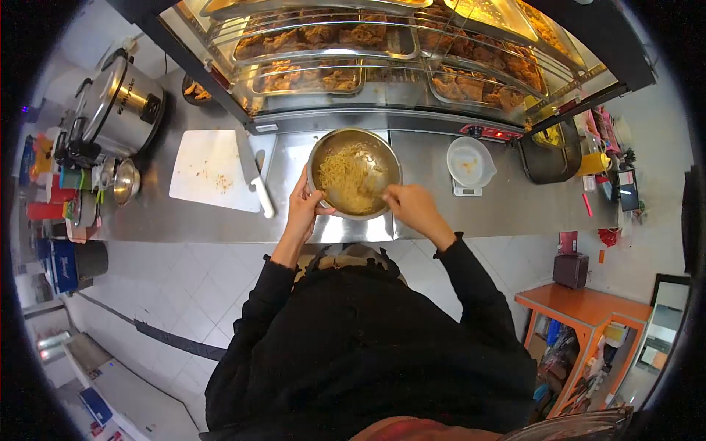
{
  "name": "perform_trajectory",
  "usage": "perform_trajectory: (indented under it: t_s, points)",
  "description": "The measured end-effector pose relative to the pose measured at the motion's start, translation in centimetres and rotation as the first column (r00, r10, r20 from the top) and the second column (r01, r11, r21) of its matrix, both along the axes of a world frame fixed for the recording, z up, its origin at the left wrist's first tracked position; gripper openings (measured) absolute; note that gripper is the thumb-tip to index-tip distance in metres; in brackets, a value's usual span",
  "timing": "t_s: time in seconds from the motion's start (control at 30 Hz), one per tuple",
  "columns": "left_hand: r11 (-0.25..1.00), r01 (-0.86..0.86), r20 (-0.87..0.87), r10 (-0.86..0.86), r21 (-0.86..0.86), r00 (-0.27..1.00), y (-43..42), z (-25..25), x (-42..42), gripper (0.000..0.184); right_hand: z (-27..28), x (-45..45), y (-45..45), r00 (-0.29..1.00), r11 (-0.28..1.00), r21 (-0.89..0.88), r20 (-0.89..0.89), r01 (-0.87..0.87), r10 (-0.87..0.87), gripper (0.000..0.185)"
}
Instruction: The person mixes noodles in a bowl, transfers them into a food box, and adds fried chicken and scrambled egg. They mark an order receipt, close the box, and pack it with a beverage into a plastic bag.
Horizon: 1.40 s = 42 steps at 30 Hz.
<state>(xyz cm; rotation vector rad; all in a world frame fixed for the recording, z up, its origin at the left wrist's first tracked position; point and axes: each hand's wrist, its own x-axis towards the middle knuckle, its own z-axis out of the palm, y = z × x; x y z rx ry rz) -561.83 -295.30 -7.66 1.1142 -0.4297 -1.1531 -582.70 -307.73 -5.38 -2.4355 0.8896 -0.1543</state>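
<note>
A round metal bowl (387, 158) stands at the counter's front, below the heated display case. Thin yellowish noodles (344, 170) lie inside it, mostly on the left and middle. My left hand (303, 207) is closed on the bowl's left rim, thumb at the near edge. Over the bowl's right edge is my right hand (415, 209), its fingers pinched together at the noodles' side. Whatever sits in that pinch is too small or hidden to name.
Left of the bowl, a white cutting board (198, 158) with crumbs bears a white-handled knife (261, 195). A plastic bowl (471, 162) rests on a small scale (468, 192) to the right. A large pot (121, 103) stands far left; the display case (331, 121) borders the back.
</note>
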Motion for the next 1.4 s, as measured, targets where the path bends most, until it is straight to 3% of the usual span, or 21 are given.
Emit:
perform_trajectory:
  t_s: [0.13, 0.23, 0.33, 0.43, 0.53, 0.6, 0.63, 0.7, 0.73, 0.8, 0.9, 1.0, 1.03, 1.1, 1.17, 1.23, 1.33, 1.4]
  points:
    - [0.999, 0.038, 0.064, -0.038, 0.006, 0.997, 0.3, -0.6, -0.8, 0.076, -4.6, 1.3, 0.2, 0.945, 0.871, 0.490, 0.263, 0.041, -0.192, 0.017]
    - [0.999, 0.041, 0.047, -0.042, 0.007, 0.998, 0.5, -0.6, -0.7, 0.077, -4.8, 0.6, -1.4, 0.909, 0.799, 0.585, 0.246, 0.138, -0.337, 0.017]
    - [0.999, 0.041, 0.043, -0.041, -0.002, 0.998, 0.6, -0.6, -0.3, 0.077, -1.2, -0.6, -1.5, 0.917, 0.932, 0.263, 0.244, 0.250, -0.315, 0.018]
    - [0.997, 0.067, 0.018, -0.067, -0.025, 0.998, 0.2, -0.3, -0.9, 0.076, 1.7, 0.2, -0.7, 0.927, 0.926, -0.082, 0.098, 0.369, -0.361, 0.018]
    - [0.993, 0.113, -0.033, -0.114, -0.022, 0.993, -0.2, -0.6, -1.6, 0.074, -0.3, 2.3, 1.0, 0.965, 0.966, -0.077, -0.074, 0.246, -0.252, 0.018]
    - [0.992, 0.093, 0.045, -0.097, 0.082, 0.994, 0.0, -1.3, -1.2, 0.072, 0.5, 1.3, 1.9, 0.984, 0.979, -0.102, 0.010, 0.178, -0.178, 0.017]
    - [0.997, 0.056, 0.089, -0.061, 0.059, 0.994, 0.0, -0.2, -1.6, 0.072, 0.3, 1.0, 1.2, 0.969, 0.962, -0.124, -0.015, 0.245, -0.248, 0.017]
    - [0.988, 0.057, -0.022, -0.054, 0.142, 0.998, 0.4, -0.7, -1.4, 0.071, -1.2, 0.8, 0.5, 0.948, 0.939, -0.155, -0.038, 0.308, -0.317, 0.017]
    - [0.998, 0.056, -0.040, -0.055, 0.039, 0.998, 0.2, -1.7, -1.6, 0.072, -1.7, 1.1, 0.7, 0.954, 0.944, -0.160, -0.035, 0.288, -0.297, 0.017]
    - [0.998, 0.055, -0.112, -0.053, 0.009, 0.992, -0.7, -1.5, -2.3, 0.072, -1.6, 1.3, 1.8, 0.983, 0.977, -0.154, 0.133, 0.150, -0.130, 0.014]
    - [0.999, 0.031, -0.090, -0.032, -0.009, 0.995, -0.3, -1.7, -2.0, 0.071, 0.3, -0.5, 1.1, 0.981, 0.977, -0.154, -0.103, 0.150, -0.167, 0.015]
    - [0.995, 0.095, -0.074, -0.092, 0.040, 0.993, -0.5, -1.9, -2.2, 0.070, 1.1, 0.6, 1.8, 0.970, 0.934, -0.273, -0.011, 0.229, -0.241, 0.015]
    - [0.991, 0.132, -0.085, -0.129, 0.029, 0.988, -0.6, -1.8, -2.3, 0.069, 0.8, 1.4, 2.3, 0.972, 0.917, -0.327, 0.114, 0.230, -0.204, 0.014]
    - [0.990, 0.138, -0.082, -0.136, 0.012, 0.987, -1.0, -1.1, -2.5, 0.068, 2.2, 0.4, 2.5, 0.985, 0.976, -0.139, 0.051, 0.168, -0.162, 0.013]
    - [0.997, 0.079, -0.063, -0.078, 0.012, 0.995, -1.1, 0.2, -2.4, 0.069, 0.2, -2.8, 0.7, 0.998, 0.961, -0.274, -0.060, -0.021, 0.005, 0.017]
    - [0.997, 0.079, -0.048, -0.078, 0.007, 0.996, -0.9, 0.0, -1.3, 0.071, 4.5, -3.4, 0.5, 0.985, 0.929, -0.349, -0.073, 0.119, -0.154, 0.018]
    - [0.985, 0.171, -0.072, -0.170, 0.005, 0.983, -0.5, 0.0, -0.6, 0.073, 3.0, -1.3, -0.6, 0.927, 0.872, -0.398, -0.116, 0.286, -0.357, 0.014]
    - [0.974, 0.217, -0.084, -0.222, -0.064, 0.972, -0.9, 0.7, -1.1, 0.074, 2.1, -0.6, -0.5, 0.982, 0.930, -0.328, -0.034, 0.164, -0.185, 0.013]
